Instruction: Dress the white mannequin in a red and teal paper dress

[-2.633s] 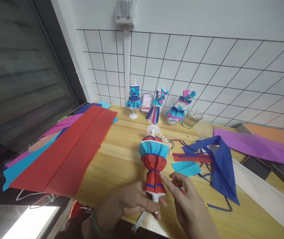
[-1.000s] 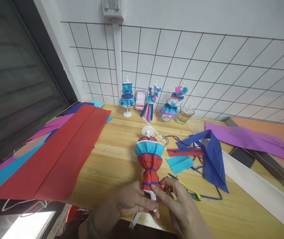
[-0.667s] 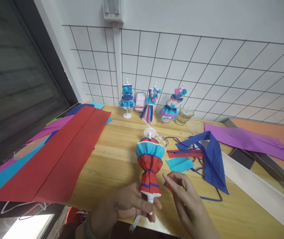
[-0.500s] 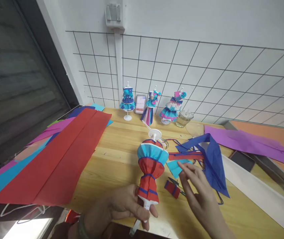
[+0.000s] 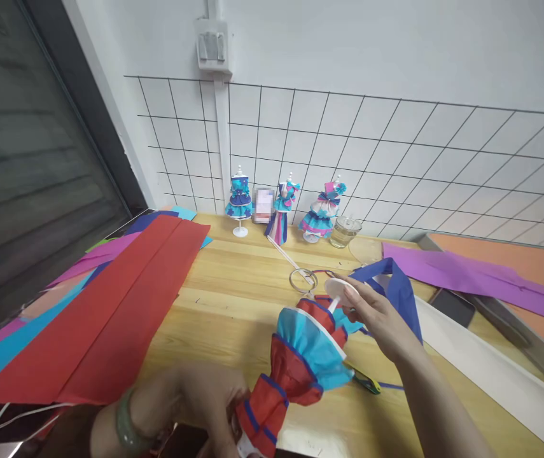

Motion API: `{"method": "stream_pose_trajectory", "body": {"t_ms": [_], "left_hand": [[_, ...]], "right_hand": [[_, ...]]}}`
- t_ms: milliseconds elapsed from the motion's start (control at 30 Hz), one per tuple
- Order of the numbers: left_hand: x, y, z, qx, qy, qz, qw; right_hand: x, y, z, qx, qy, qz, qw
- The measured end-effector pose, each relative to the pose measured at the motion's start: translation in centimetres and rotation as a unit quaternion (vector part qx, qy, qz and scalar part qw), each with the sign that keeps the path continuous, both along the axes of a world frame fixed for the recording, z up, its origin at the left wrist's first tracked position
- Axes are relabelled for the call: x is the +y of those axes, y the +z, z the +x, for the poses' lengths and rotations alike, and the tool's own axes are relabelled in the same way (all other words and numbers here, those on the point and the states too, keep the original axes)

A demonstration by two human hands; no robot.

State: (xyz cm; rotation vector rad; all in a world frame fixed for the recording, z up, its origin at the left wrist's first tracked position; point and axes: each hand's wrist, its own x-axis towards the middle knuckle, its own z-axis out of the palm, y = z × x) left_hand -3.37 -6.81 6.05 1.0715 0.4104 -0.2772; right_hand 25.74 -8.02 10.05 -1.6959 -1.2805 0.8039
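While a pale wooden tabletop (image 5: 233, 267) extends beneath both hands, a long red creased fabric sheet (image 5: 104, 312) lies beyond and left of the left hand (image 5: 217, 404). Between the hands, a white dress form in a gathered red-and-turquoise dress (image 5: 295, 366) tilts base uppermost; the left hand grasps its bodice end, and the right hand (image 5: 371, 312) pinches its round base. Beyond the right hand stands a clear, liquid-filled glass (image 5: 345, 231); a thin metallic ring (image 5: 291, 280) lies just left of that hand's fingertips.
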Motion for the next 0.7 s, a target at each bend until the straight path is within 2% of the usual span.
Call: {"method": "stream_pose_trajectory", "body": {"t_ms": [100,200,267,333,433,500,533,633,700], "left_hand": [[1.2,0.9,-1.1,0.018,-0.035,0.017,0.999],[3.0,3.2,-2.6,0.048,-0.088,0.108,0.989],[4.2,5.2,-3.8,0.072,-0.033,0.198,0.977],[5.5,7.1,-5.1,0.111,0.042,0.269,0.956],[7.4,9.5,-6.8,0.122,0.111,0.339,0.926],[8.7,10.7,-7.5,0.152,0.181,0.435,0.869],[9.3,11.2,-7.7,0.16,0.217,0.46,0.846],[10.7,12.7,-7.6,0.118,0.302,0.514,0.794],[11.1,13.5,-7.0,0.063,0.322,0.519,0.789]], "right_hand": [[-0.3,-0.2,0.4,-0.046,0.048,-0.008,0.998],[-0.5,-0.8,0.6,-0.066,0.098,-0.017,0.993],[-0.6,-1.4,0.4,-0.065,0.102,-0.021,0.992],[-0.7,-2.2,-0.2,-0.05,0.078,-0.014,0.996],[-0.4,-3.9,-1.6,-0.007,0.031,0.007,0.999],[-0.1,-5.4,-2.7,0.016,0.019,0.02,0.999],[0.1,-6.2,-3.2,0.023,0.017,0.029,0.999],[0.8,-8.4,-5.0,0.065,0.073,0.036,0.995],[1.0,-9.4,-6.4,0.07,0.114,0.028,0.991]]}}
